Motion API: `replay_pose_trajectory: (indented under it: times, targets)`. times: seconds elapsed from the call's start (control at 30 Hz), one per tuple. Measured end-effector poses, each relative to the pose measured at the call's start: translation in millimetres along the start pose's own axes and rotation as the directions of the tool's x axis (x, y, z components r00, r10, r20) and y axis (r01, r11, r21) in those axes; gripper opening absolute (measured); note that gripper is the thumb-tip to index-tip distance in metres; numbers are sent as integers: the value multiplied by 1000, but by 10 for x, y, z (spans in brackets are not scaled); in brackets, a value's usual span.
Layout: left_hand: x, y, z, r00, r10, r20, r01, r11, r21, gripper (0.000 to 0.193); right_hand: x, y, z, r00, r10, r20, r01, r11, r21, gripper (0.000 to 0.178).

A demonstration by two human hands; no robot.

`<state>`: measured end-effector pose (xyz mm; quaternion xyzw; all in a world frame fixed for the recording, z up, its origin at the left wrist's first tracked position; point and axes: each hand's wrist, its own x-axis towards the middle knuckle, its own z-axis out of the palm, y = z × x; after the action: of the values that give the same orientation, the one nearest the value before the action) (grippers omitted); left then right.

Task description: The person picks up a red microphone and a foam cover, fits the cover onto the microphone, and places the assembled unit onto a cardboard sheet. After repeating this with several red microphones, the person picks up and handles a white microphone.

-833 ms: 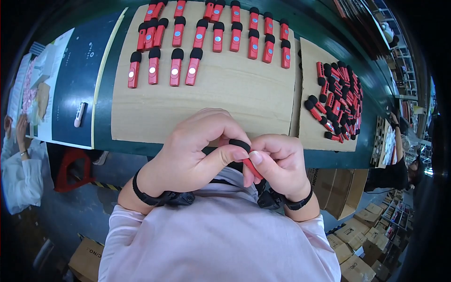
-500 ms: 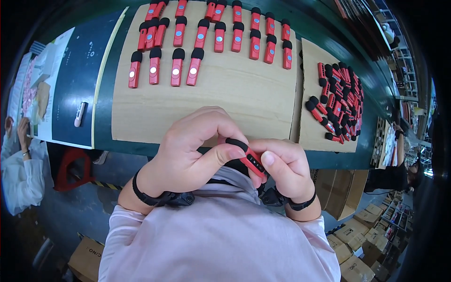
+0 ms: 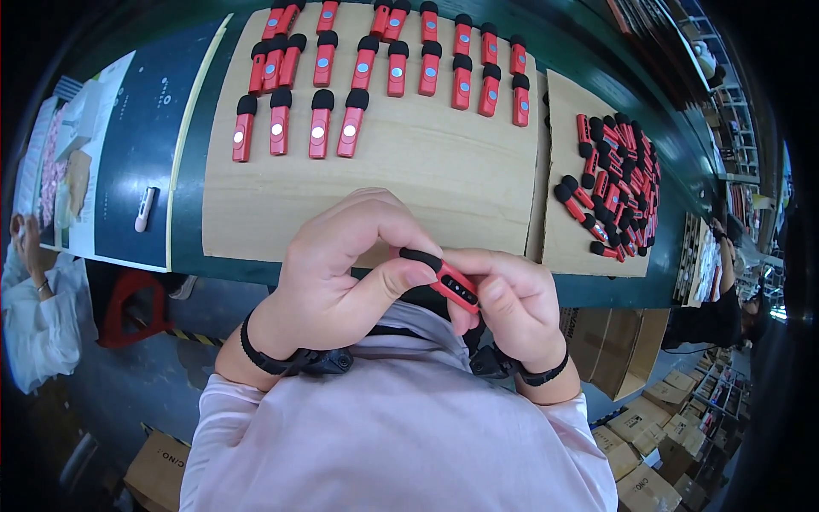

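Observation:
A small red microphone (image 3: 455, 288) with a black foam tip and a dark button strip is held between my two hands, in front of my shirt. Thumb and fingers of my left hand (image 3: 343, 260) are closed around its foam end. My right hand (image 3: 518, 300) pinches the lower red end, thumb on the side near the strip. Beyond my hands, rows of similar red microphones (image 3: 320, 135) lie on a cardboard sheet (image 3: 409, 188), most showing a round pale spot.
To the right, a second cardboard piece (image 3: 572, 243) bears a heap of red microphones (image 3: 610, 188). A pale handheld device (image 3: 146, 209) lies on the dark mat (image 3: 162, 119) at left. Another person's hand (image 3: 31, 247) shows at far left. Cardboard boxes (image 3: 644, 427) stand at lower right.
Both hands have shifted slightly left with the microphone, which has turned a little so its button strip shows more. The right thumb has drawn back slightly from it.

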<state>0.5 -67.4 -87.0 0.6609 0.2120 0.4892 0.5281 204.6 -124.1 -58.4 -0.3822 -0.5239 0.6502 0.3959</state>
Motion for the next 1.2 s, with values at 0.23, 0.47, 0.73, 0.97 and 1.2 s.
replay_pose_trajectory:
  times: [0.23, 0.47, 0.73, 0.97, 1.2]
  targets:
    - [5, -81, 11, 989, 97, -113, -95, 995, 22, 17, -3, 106, -24, 994, 3, -106, 28, 956, 293, 31]
    - [-20, -76, -20, 980, 127, -155, -92, 972, 214, 24, 168, 42, -14, 959, -99, -266, 128, 987, 93, 20]
    - [-81, -119, -168, 969, 132, -209, 17, 808, 588, 28, 739, -65, -202, 855, -514, 67, 270, 330, -905, 16]
    - [-149, -153, -220, 988, 119, -99, -23, 744, 667, 24, 911, 94, -79, 902, -357, 244, 266, 14, -964, 18]
    - [-88, -184, -184, 990, 123, -73, -47, 765, 643, 23, 1067, 110, -182, 911, -352, 214, 233, 12, -972, 16]
